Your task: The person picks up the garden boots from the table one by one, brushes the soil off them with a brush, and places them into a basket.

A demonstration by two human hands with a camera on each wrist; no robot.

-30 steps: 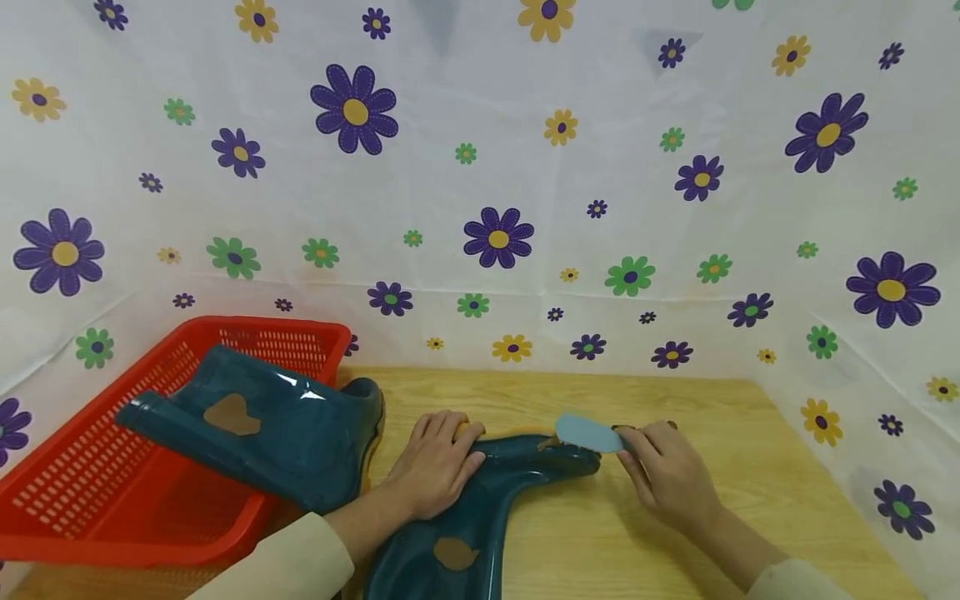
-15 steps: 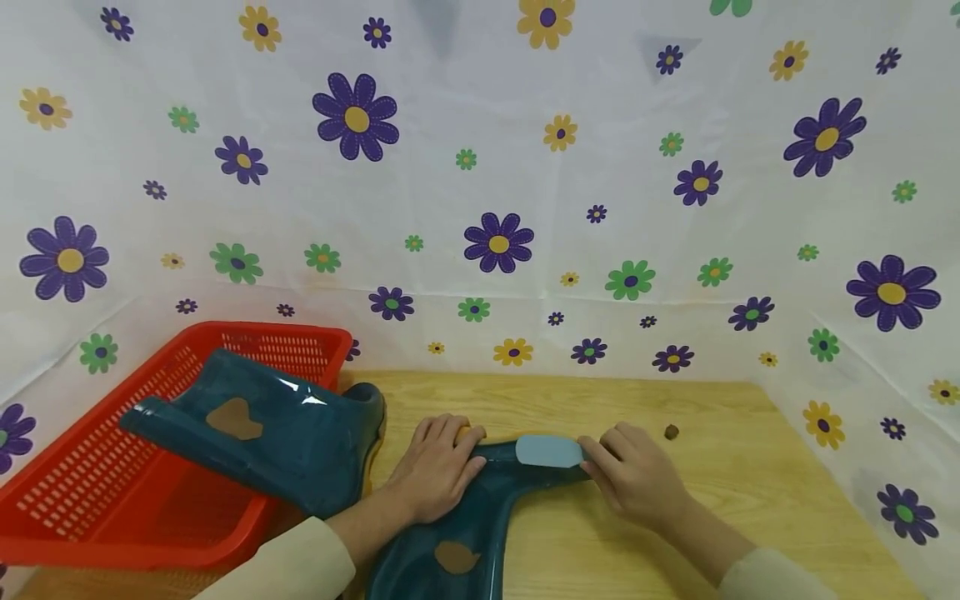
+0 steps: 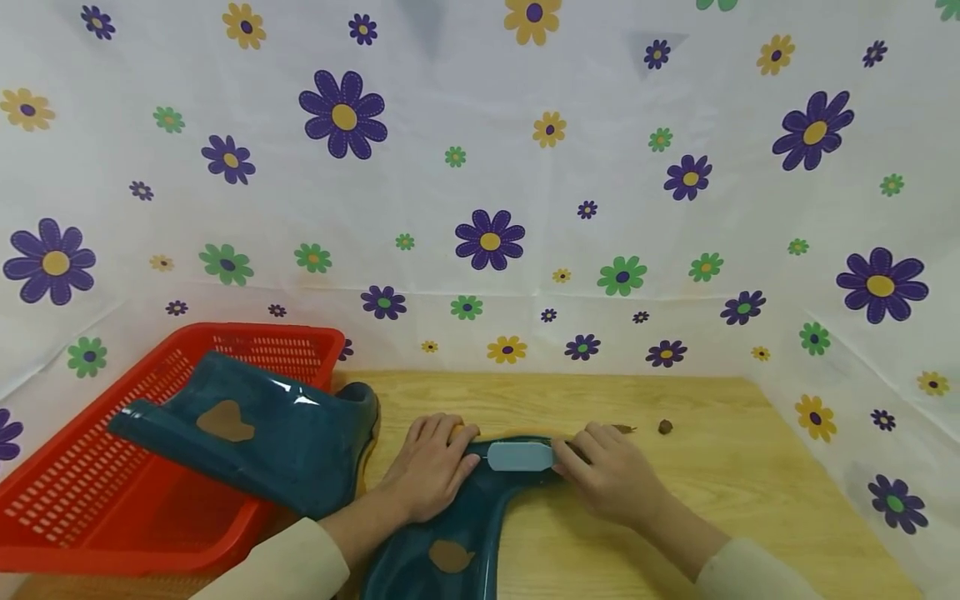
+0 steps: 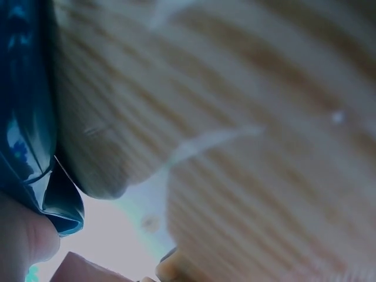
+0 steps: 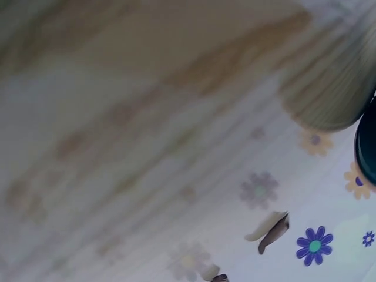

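Note:
In the head view a dark teal rain boot [image 3: 468, 508] lies on its side, toe to the right, with a brown patch on its shaft. My left hand [image 3: 431, 467] grips it near the heel, fingers over the far edge and thumb on the near side. The left wrist view shows the glossy boot [image 4: 26, 100] at left and part of a finger [image 4: 29, 235]. My right hand [image 3: 615, 475] holds a light-blue flat-headed tool [image 3: 519, 456] over the boot's foot, along the sole edge. The tool's underside and most of its handle are hidden.
A red perforated basket [image 3: 135, 533] stands at left, with a second teal boot [image 3: 277, 442] lying across its rim. Brown bits lie on the wooden table [image 3: 720, 483]: a round clump [image 3: 665, 427] and a thin piece [image 3: 624, 428]. A flower-patterned sheet [image 3: 420, 192] surrounds the table.
My right hand has moved left with the light-blue tool, from the boot's toe toward its middle. A brown clump and a thin bit have come into view on the table. My left hand keeps its place.

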